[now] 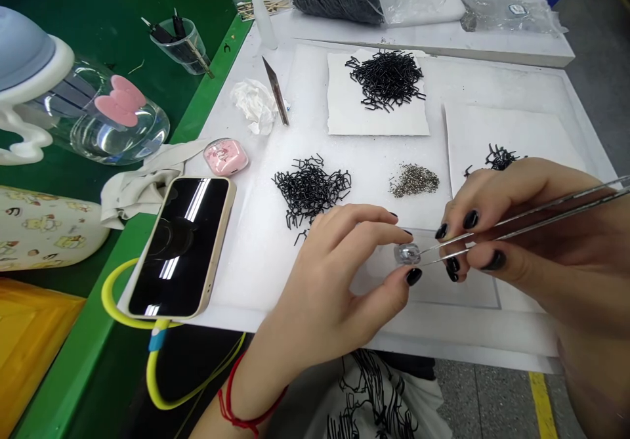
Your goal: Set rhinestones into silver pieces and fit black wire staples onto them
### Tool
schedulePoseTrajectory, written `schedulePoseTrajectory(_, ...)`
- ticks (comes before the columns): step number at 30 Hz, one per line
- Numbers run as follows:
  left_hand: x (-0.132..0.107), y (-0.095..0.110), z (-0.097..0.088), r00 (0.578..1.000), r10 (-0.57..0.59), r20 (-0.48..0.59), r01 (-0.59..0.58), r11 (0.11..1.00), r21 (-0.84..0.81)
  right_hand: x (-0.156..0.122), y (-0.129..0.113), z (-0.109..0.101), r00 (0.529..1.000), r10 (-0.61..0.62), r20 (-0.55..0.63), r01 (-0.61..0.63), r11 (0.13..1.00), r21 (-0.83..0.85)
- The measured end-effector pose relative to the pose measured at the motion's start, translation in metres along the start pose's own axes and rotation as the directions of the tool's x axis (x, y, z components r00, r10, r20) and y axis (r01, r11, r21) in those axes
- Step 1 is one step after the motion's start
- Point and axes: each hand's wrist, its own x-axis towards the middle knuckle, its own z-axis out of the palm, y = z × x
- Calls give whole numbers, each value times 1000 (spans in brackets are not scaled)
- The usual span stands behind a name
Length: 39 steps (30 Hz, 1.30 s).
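From here I am making the left hand [339,275] pinch a small clear bead [407,254] over the tabletop [246,255], while the right hand [531,256] is gripping tweezers [566,200] with their tips at the bead. Piles of black pins [388,79] are lying beyond, the right hand partly hiding one; a label [517,9] is showing, too small to read.

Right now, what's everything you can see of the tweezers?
The tweezers are long, slim and silvery, apparently metal, with two arms narrowing to fine tips. The right hand grips them aslant, tips pointing left and slightly apart, at a small shiny piece in the left hand; whether they pinch it is unclear. Their other end is out of frame.
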Motion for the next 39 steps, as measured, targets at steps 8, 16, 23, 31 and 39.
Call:
schedulePoseTrajectory(8,1,-1,1,1000,3,-3,-3,1000,2,-2,0,0,1000,9,-10,-9,1000,14)
schedulePoseTrajectory(16,0,1,0,1000,4,-2,-4,1000,-6,-2,1,1,1000,-9,-19,10,999,37)
schedulePoseTrajectory(23,-1,1,0,1000,0,-3,0,1000,0,-2,1,0,1000,3,-15,-3,1000,12)
schedulePoseTrajectory(31,2,0,1,1000,1,-3,-1,1000,-1,-2,1,1,1000,0,-16,1,1000,16)
schedulePoseTrajectory(39,0,1,0,1000,-4,-2,4,1000,-5,-2,0,1,999,34,-14,-33,998,46)
